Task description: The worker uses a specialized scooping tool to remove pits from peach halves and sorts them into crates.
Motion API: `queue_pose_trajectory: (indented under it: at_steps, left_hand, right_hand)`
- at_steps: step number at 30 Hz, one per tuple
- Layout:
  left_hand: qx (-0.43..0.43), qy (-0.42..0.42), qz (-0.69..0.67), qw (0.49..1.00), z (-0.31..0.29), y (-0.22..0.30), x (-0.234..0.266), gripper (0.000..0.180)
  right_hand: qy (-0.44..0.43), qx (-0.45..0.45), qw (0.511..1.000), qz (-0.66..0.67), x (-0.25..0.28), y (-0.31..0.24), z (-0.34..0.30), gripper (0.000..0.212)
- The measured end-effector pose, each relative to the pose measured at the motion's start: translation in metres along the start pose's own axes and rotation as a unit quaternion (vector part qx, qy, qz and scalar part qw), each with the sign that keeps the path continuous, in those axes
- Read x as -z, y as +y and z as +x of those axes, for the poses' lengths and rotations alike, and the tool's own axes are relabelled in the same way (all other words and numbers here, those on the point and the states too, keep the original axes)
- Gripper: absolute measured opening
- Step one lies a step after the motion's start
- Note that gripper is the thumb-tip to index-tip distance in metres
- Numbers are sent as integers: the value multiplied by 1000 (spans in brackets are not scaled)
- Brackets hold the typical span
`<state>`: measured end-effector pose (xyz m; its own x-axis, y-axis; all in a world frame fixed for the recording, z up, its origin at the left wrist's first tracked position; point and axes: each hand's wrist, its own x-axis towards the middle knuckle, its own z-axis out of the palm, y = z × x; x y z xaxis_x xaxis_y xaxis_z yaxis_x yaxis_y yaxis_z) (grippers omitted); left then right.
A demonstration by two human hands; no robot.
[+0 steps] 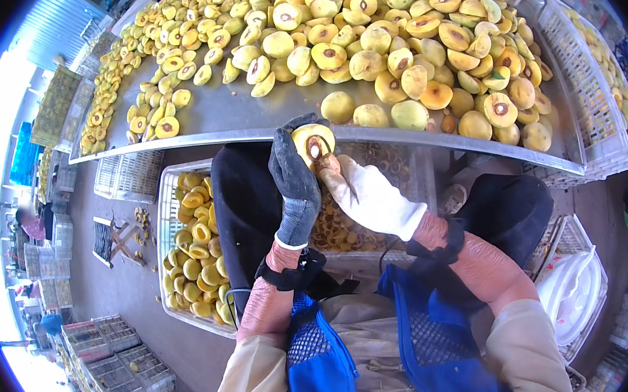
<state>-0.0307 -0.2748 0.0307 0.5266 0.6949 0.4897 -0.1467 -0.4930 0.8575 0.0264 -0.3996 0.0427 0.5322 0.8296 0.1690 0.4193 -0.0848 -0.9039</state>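
My left hand [293, 172], in a dark grey glove, is wrapped round a halved yellow peach [314, 141]. The cut face is turned up toward me, with a pale kernel inside the brown pit hollow. My right hand [366, 195], in a white glove, is closed, its fingertips at the lower edge of that cut face. Reddish-brown shows at those fingertips; whatever they grip there is too small to make out. Just beyond my hands, many peach halves [366, 64] are heaped on a metal table [239, 113], several with brown pits in them.
Left of my legs stands a white crate [167, 265] of pitted peach halves. Between my knees, under the table edge, is a bin of brown pits [343, 231]. A white crate [588, 90] stands at the table's right; a white lidded tub [573, 296] sits at lower right.
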Motion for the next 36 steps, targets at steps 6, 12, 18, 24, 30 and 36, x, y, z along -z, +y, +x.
queue_pose_trajectory:
  at_steps: [6,12,18,24,30,36]
  left_hand:
    - [39,-4,-37,999,-5,-28,16,31]
    - [-52,-127,87,987,6,-17,25,44]
    - [58,44,-212,975,-6,13,4,32]
    - [71,53,-19,996,-9,5,12,43]
    - [-18,71,-71,995,-16,30,8,28]
    - [-83,78,30,993,-25,-16,22,27]
  right_hand:
    - [-158,-137,939,273,13,-13,-8,39]
    - [-220,-243,820,469,24,-15,-9,48]
    - [-241,-243,800,492,22,-25,-9,45]
    - [-174,-135,942,252,10,-26,-23,38]
    - [-238,-255,862,369,22,-48,-27,43]
    - [-266,-241,847,392,23,-41,-29,47]
